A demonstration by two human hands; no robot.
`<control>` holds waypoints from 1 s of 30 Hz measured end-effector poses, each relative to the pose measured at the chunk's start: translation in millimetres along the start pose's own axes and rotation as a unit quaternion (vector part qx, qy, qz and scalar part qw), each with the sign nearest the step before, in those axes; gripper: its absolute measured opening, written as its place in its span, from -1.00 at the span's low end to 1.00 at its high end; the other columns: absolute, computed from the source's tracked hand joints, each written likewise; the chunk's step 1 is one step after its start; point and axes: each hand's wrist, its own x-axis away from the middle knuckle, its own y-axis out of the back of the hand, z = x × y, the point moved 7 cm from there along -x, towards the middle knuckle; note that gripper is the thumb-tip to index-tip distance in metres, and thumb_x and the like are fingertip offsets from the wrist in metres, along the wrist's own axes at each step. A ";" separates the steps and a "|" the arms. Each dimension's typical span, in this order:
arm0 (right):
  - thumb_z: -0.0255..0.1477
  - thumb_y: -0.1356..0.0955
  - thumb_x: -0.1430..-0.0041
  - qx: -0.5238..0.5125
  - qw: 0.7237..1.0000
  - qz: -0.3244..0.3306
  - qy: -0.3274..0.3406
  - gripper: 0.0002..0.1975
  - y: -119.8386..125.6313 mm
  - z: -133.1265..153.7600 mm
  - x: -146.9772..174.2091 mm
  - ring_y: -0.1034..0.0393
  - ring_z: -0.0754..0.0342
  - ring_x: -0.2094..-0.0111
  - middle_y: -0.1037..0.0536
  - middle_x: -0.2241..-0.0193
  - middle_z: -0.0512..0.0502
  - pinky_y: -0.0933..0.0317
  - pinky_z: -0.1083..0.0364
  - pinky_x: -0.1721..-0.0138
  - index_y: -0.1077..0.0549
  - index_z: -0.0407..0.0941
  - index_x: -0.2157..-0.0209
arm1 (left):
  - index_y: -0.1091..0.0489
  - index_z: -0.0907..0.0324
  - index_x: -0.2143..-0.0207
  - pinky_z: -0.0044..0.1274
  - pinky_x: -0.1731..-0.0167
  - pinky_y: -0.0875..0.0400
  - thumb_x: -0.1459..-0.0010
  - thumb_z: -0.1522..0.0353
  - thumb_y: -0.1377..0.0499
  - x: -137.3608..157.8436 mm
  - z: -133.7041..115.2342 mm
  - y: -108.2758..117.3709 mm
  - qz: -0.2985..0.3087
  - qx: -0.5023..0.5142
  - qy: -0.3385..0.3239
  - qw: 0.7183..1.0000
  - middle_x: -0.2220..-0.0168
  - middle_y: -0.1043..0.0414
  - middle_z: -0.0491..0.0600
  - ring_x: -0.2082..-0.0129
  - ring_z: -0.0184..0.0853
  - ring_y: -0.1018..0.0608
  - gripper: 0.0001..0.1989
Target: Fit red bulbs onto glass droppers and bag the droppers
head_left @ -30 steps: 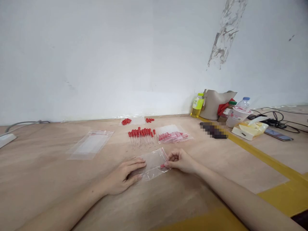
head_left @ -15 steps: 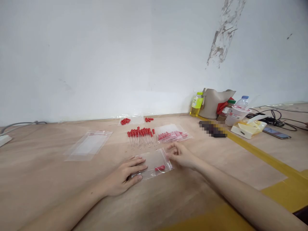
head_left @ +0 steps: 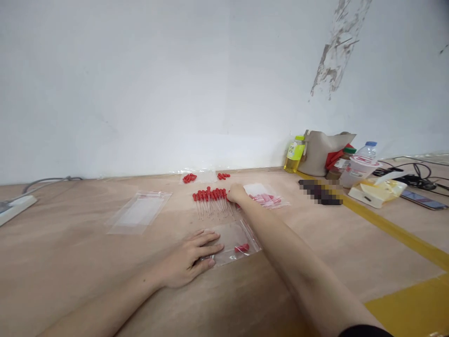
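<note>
My left hand (head_left: 196,257) lies flat with fingers spread on the left end of a clear zip bag (head_left: 228,238). Inside that bag, near its zip end, is a small red rubber bulb piece (head_left: 242,248). Beyond it stretches a row of droppers (head_left: 210,199), with red bulbs away from me and thin clear tubes toward me. My right hand (head_left: 237,193) reaches over the bag to the row's right end, its fingers curled at the bulb of the outermost dropper; the fingertips are mostly hidden. Just right of that hand lie filled bags (head_left: 268,199) with red bulbs showing through.
Flat clear bags (head_left: 140,213) lie at left. Loose red bulbs (head_left: 189,178) rest by the wall, beside more bulbs (head_left: 223,176). At right stand a yellow bottle (head_left: 294,154), a grey bag (head_left: 314,152), a cup (head_left: 359,171), tissues (head_left: 379,192), a phone (head_left: 424,200) and cables.
My right hand has left the bag's zip end and moved forward to the droppers' right end. My left hand stays on the bag. The whole view has shifted slightly.
</note>
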 end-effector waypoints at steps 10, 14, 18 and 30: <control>-0.52 -0.13 -0.07 -0.189 0.975 -0.115 0.016 -0.58 56.2 -49.5 34.7 -0.37 0.13 0.44 -0.43 0.33 -0.15 -0.24 0.17 0.45 -0.06 -0.21 -0.01 | -0.09 -0.02 -0.11 -0.30 -0.12 0.05 -0.22 0.20 0.12 -0.5 -0.3 2.2 0.000 -0.001 0.002 1.000 -0.17 -0.02 -0.08 -0.16 -0.26 -0.08 -0.60; -0.41 -0.18 -0.01 -0.421 0.893 -0.155 0.020 -0.60 60.2 -99.0 85.9 -0.20 0.23 0.70 -0.31 0.52 0.09 -0.17 0.20 0.67 -0.03 -0.13 0.07 | -0.09 -0.01 -0.11 -0.31 -0.12 0.04 -0.22 0.21 0.12 -0.2 0.1 1.2 0.000 0.003 0.000 1.000 -0.18 -0.01 -0.07 -0.16 -0.27 -0.08 -0.60; -0.35 -0.26 0.08 -0.516 0.841 -0.161 -0.001 -0.58 44.0 -117.3 116.6 -0.21 0.22 0.64 -0.24 0.56 0.15 -0.22 0.21 0.66 -0.05 -0.10 0.16 | -0.09 -0.03 -0.11 -0.30 -0.12 0.03 -0.22 0.21 0.11 -0.2 1.1 0.2 -0.003 0.009 -0.001 1.000 -0.17 -0.02 -0.08 -0.16 -0.26 -0.09 -0.60; -0.25 -0.36 0.11 -0.598 0.799 0.055 -0.003 -0.65 8.2 -87.2 139.3 -0.36 0.18 0.51 -0.39 0.50 0.05 -0.27 0.14 0.43 -0.17 -0.10 0.34 | 0.03 0.02 -0.16 -0.32 -0.12 0.01 -0.20 0.21 0.07 -0.1 -0.3 3.6 -0.030 0.027 0.006 0.999 -0.15 -0.07 -0.06 -0.14 -0.25 -0.13 -0.53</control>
